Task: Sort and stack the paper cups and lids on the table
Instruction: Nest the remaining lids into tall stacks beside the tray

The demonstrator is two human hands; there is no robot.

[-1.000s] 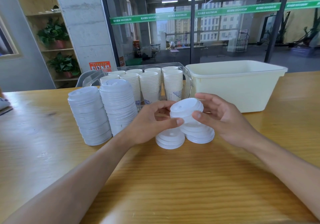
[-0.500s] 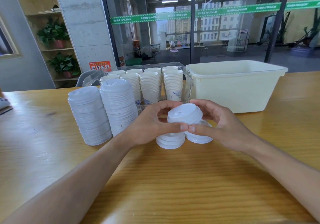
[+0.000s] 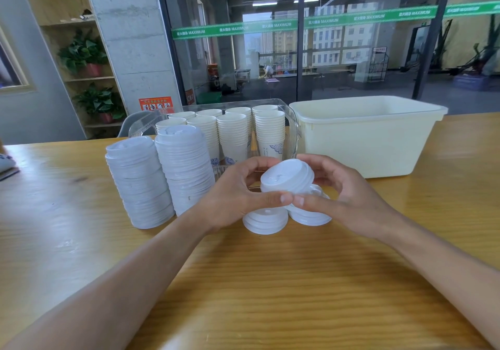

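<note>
1. Wooden table (image 3: 270, 282): it carries everything in view; its smooth top would let a dropped lid roll or slide off toward the near edge.
2. Cream plastic tub (image 3: 378, 144): it stands at the far right, just behind the right hand; a backward jerk of that hand could knock it.
3. Tall lid stacks (image 3: 165, 176): two leaning columns stand left of the hands, close to the left wrist; a sideways nudge would probably topple them.
4. Nested paper cups (image 3: 251, 133): rows stand in a clear tray behind the lids, apart from the hands.
5. Left hand (image 3: 238, 195) and right hand (image 3: 343, 195): both curl round the held lids (image 3: 288, 180), thumbs nearly meeting in front; uneven squeezing could pop a lid loose.
6. Short lid piles (image 3: 266, 221): two lie on the table beneath the hands; a tilted set-down might skew them.
</note>
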